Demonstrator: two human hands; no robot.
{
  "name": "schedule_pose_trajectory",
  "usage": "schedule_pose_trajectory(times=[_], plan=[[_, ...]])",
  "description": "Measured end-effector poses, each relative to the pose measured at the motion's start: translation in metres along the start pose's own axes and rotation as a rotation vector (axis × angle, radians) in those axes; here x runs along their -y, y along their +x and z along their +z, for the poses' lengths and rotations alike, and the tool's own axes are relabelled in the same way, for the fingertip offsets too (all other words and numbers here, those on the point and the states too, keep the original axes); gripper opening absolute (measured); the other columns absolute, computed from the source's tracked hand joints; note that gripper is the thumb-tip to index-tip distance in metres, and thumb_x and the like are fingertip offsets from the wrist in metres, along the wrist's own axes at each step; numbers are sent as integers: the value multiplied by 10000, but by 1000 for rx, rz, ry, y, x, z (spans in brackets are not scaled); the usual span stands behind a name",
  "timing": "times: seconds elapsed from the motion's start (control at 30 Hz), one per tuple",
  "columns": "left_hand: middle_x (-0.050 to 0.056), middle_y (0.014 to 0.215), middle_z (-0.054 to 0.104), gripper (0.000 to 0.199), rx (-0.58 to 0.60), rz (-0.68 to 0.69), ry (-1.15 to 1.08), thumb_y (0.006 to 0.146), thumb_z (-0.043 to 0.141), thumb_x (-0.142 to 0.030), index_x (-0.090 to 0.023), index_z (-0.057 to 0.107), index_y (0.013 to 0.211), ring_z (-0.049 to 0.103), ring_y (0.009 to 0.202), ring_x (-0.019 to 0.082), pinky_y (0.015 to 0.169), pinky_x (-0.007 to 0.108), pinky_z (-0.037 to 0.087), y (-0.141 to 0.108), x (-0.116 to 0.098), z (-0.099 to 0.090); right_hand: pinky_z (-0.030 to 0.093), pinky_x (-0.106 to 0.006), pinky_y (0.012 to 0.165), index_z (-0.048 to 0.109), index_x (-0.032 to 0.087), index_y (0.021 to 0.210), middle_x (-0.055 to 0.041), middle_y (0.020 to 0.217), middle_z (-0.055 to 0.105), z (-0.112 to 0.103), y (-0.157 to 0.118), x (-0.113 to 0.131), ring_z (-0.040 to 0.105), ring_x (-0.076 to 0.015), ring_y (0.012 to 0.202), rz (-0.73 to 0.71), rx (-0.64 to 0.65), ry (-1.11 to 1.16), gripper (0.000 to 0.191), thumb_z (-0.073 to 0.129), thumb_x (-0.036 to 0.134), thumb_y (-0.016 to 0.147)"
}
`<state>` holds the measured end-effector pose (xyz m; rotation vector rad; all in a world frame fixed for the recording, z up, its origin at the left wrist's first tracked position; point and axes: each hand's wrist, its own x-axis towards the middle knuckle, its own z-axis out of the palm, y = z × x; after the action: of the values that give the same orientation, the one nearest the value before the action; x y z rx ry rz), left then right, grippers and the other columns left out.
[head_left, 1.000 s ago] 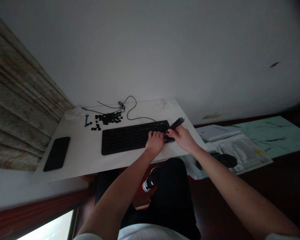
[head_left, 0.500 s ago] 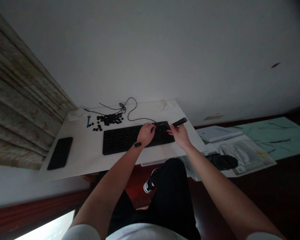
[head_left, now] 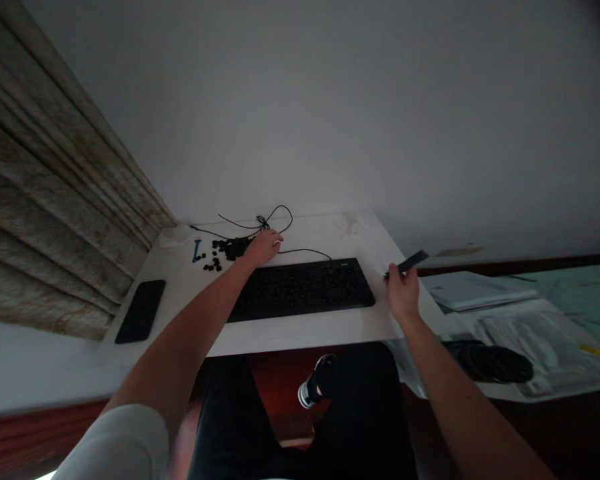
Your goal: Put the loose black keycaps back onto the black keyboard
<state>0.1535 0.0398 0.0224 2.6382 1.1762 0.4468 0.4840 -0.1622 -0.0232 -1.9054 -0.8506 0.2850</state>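
A black keyboard [head_left: 305,287] lies on the white table [head_left: 280,333] in front of me. Behind its left end, my left hand [head_left: 265,247] is over the right side of a pile of small black keycaps [head_left: 233,248]; its fingers are bent and close together, and whatever they hold is too small to name. My right hand [head_left: 403,287] is to the right of the keyboard, fingers wrapped round a dark brush-like tool [head_left: 414,261] that points up and to the right.
A black phone [head_left: 141,311] lies at the table's left. A blue tool [head_left: 197,251] is beside the keycaps, with a black cable [head_left: 285,208] behind them. Right of the table are papers [head_left: 475,290], a plastic bag [head_left: 535,340] and a black object [head_left: 500,362].
My left hand has moved left from the keyboard to the keycap pile. My right hand has moved right, off the keyboard, with the dark tool. The view has shifted somewhat.
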Motion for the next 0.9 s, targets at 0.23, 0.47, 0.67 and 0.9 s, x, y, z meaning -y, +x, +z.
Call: schedule_pose_trajectory(times=[0.23,0.47,0.67,0.9], plan=[[71,1158,668,251,7,24,-57,898,494,-155,-179,690,1054,600,1097,190,1027,329,442,-36,-1,1,438,-358,683,703,165,979,-105,762,693,-4,2,-6,643,-284,767,-42,60,-392,425,516,520,841],[111,1107,662,272,-114,-479,196,883,581,-342,-174,650,1085,596,1083,261,957,355,449,-101,43,-30,461,-376,690,701,176,1087,-119,809,716,4,-2,0,666,-302,778,-36,23,-542,480,503,555,871],[105,985,718,329,107,-621,216,859,608,-484,-185,682,975,646,968,259,820,321,466,-104,50,-32,491,-415,734,706,162,1110,-160,863,731,7,-1,3,687,-325,827,-29,-7,-616,469,522,518,869],[124,985,740,193,195,-667,218,824,650,-317,-167,715,926,679,942,254,766,299,481,-82,51,-29,496,-426,733,694,166,1152,-169,871,737,8,-3,4,695,-336,840,-53,18,-659,490,524,529,870]])
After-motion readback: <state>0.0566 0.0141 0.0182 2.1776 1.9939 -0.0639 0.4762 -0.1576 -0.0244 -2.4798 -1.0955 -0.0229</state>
